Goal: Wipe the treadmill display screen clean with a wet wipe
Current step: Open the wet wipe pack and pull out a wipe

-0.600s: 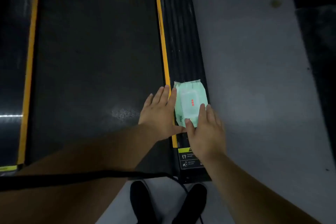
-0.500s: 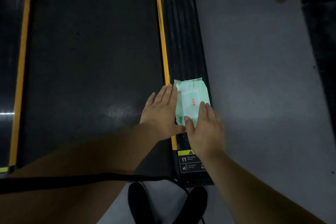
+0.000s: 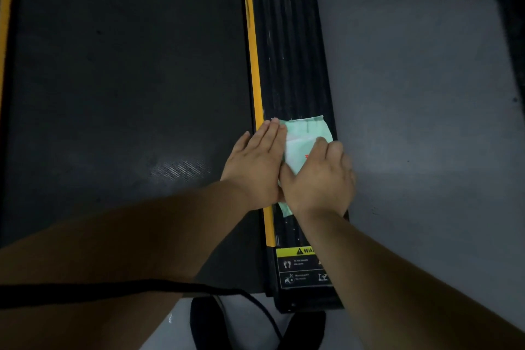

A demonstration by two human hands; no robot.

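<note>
A pale green wet wipe pack (image 3: 308, 129) lies on the treadmill's black right side rail (image 3: 287, 51). My left hand (image 3: 255, 162) lies flat with straight fingers, pressing the pack's left edge by the yellow stripe (image 3: 252, 51). My right hand (image 3: 321, 182) covers the pack's near half, its fingers curled over the white lid flap (image 3: 297, 150) and the thumb at the flap's near corner. The flap looks partly raised. The treadmill display screen is out of view.
The dark running belt (image 3: 127, 79) fills the left. Grey floor (image 3: 412, 94) lies right of the rail. A yellow warning label (image 3: 298, 267) marks the rail's near end. My black shoes (image 3: 207, 324) and a black strap (image 3: 113, 288) sit at the bottom.
My right hand's fingers went from lying flat on the pack to curling over its white flap, which now looks lifted. My left hand stays flat at the pack's left edge.
</note>
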